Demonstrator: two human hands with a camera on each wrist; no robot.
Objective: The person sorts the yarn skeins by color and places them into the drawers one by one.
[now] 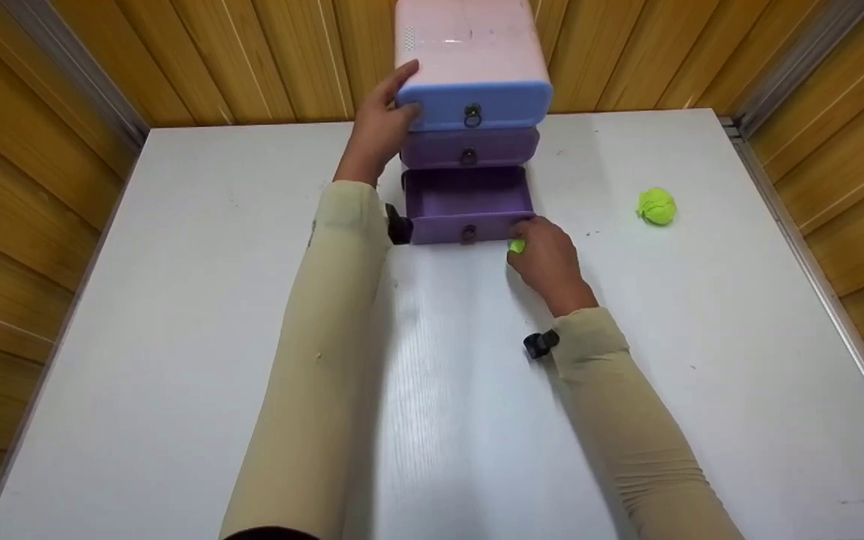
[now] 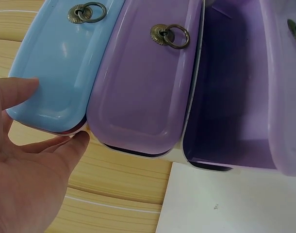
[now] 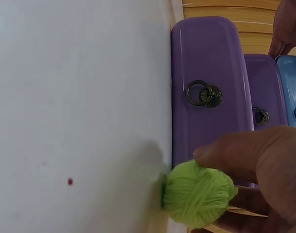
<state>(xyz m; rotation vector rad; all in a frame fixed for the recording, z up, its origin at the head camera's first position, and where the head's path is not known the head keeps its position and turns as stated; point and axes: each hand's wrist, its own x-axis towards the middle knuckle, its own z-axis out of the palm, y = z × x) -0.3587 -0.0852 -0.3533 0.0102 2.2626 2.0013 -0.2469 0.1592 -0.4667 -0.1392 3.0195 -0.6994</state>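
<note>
A stacked drawer cabinet (image 1: 477,41) stands at the back, with a blue top drawer (image 1: 439,105), a purple middle drawer (image 1: 507,146) and a purple bottom drawer (image 1: 439,230) pulled out. The visible inside of the bottom drawer is bare. My left hand (image 1: 381,127) grips the cabinet's upper left corner, thumb on the blue front and fingers along the side. In my right hand (image 1: 550,259) is a lime-green ball of yarn (image 3: 199,194), mostly hidden by the fingers in the head view. That hand is right at the bottom drawer's front right corner, thumb near its front.
Another lime-green ball (image 1: 657,206) lies on the white table (image 1: 702,375), right of the cabinet. Wood-look panels (image 1: 252,60) rise behind the table and at both sides. Each drawer front carries a ring pull (image 3: 206,93). A small black device sits at each wrist.
</note>
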